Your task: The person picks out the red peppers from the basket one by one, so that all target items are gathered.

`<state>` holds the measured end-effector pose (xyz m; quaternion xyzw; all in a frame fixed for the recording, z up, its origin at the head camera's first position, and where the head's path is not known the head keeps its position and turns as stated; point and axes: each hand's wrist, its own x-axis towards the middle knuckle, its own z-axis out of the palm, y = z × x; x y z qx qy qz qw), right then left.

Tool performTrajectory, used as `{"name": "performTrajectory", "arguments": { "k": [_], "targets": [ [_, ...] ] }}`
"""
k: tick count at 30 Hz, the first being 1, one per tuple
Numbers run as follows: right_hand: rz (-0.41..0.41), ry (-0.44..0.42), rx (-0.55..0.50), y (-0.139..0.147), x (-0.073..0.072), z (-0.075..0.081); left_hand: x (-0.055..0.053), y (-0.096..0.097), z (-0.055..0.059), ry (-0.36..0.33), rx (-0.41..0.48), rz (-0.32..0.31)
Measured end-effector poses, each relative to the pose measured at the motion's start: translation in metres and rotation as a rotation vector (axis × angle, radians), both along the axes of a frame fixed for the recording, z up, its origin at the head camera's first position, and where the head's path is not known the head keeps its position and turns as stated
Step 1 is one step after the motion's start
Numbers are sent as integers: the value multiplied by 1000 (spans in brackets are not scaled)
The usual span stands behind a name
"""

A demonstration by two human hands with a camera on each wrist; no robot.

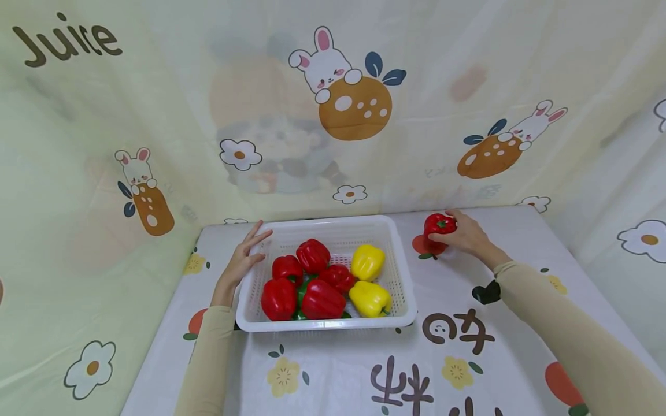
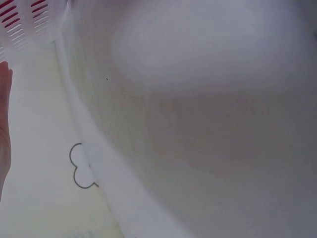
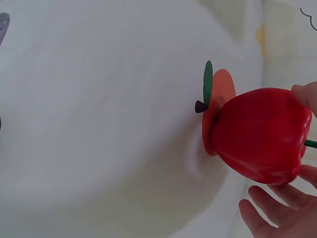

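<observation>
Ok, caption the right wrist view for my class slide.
Right grip holding a red bell pepper, green stem showing.

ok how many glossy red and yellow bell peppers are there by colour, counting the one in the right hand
Glossy red bell peppers: 6
Glossy yellow bell peppers: 2
Total: 8, red and yellow only; the green patches beneath are too hidden to count.

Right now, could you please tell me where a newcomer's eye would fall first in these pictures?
Probably on the white basket at the middle of the table, with its bright red peppers and two yellow peppers. Next, to its right, comes the single red pepper in the right hand. Behind, rabbits decorate the hanging cloth.
</observation>
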<state>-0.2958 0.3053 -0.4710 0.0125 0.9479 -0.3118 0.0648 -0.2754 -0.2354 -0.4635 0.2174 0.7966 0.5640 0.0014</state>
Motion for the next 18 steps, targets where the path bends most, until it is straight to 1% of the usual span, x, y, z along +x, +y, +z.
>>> {"name": "performTrajectory", "arguments": {
  "k": [4,7,12,18],
  "targets": [
    [2,15,-1,-1,0,3,-1,0,0,-5,1,2],
    [23,37,16,-2,0,7,-1,0,-1,0,0,0],
    [81,71,54,-5,2,20,-2,-1,-2,7,3,-6],
    [118,85,92,-16,4,36,-2,-1,-3,0,12,-5]
  ]
}}
